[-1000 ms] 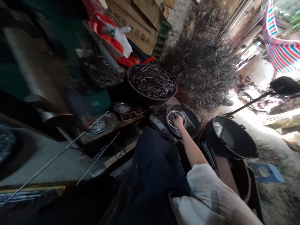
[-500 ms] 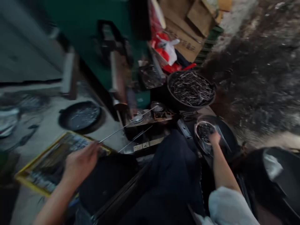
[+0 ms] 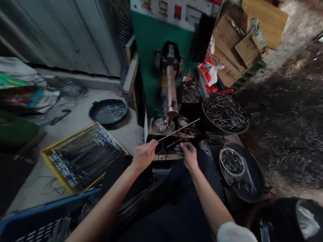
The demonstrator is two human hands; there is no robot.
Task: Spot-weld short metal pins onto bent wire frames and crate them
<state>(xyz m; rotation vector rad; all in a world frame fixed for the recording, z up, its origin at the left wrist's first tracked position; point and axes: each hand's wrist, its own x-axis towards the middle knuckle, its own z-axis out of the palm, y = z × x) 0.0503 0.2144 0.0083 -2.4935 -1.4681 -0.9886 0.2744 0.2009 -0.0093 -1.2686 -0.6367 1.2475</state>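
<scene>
My left hand (image 3: 145, 154) is closed around the end of a thin metal rod (image 3: 174, 132), which slants up to the right and carries a short crosspiece near its far tip. Just below that tip is my right hand (image 3: 189, 155), its fingers curled and thumb drawn in; anything small between them is too hard to make out. Beyond both hands, a green machine (image 3: 151, 70) has a copper-coloured cylindrical arm (image 3: 171, 90) pointing down towards the rod. Under this arm sits a small round dish of metal bits (image 3: 160, 125).
At right, a bowl (image 3: 221, 160) of small metal pieces rests in a black pan (image 3: 258, 168). Another pan (image 3: 224, 131) is heaped with short rods. Left are a yellow tray (image 3: 57, 172) of long rods, a black pan (image 3: 94, 117) and a blue basket (image 3: 47, 206).
My right hand has left the bowl of small metal pieces and moved left to beside the rod. My left hand still holds the rod. The view has swung left.
</scene>
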